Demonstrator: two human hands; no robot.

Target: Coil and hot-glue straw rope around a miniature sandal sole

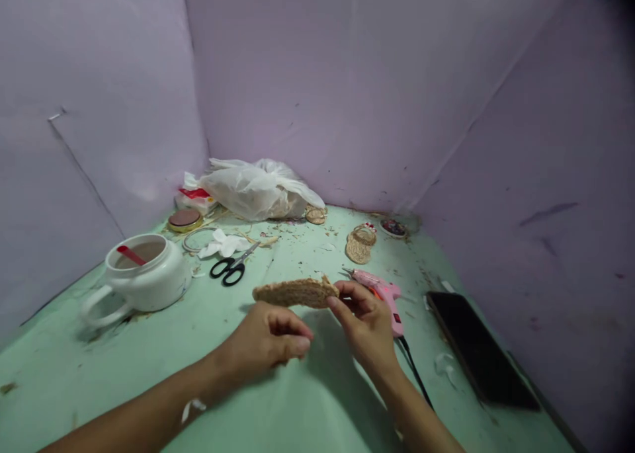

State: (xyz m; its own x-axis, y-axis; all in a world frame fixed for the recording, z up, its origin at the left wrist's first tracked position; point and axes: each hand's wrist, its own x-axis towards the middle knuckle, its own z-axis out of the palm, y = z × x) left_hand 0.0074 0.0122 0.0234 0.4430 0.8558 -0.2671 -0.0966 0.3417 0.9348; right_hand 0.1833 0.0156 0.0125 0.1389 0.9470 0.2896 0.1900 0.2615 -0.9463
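Observation:
A small sole-shaped piece of woven straw (292, 292) is held edge-on above the table. My right hand (367, 321) pinches its right end between thumb and fingers. My left hand (270, 337) is just below and in front of its left part, with fingers curled and the thumb pressed near the index finger. What lies between those fingers, if anything, I cannot make out. Behind my right hand lies a pink glue gun (380, 288), its nozzle pointing left. Farther back rests a small straw slipper (360, 243) with red and white trim on its strap.
Left on the green table (238, 407) are a white mug (153, 288) with a red stick inside and black-handled scissors (234, 266). A round tin (185, 219) and a white plastic bag (258, 188) stand at the back. A phone (481, 347) lies right; purple walls enclose the table.

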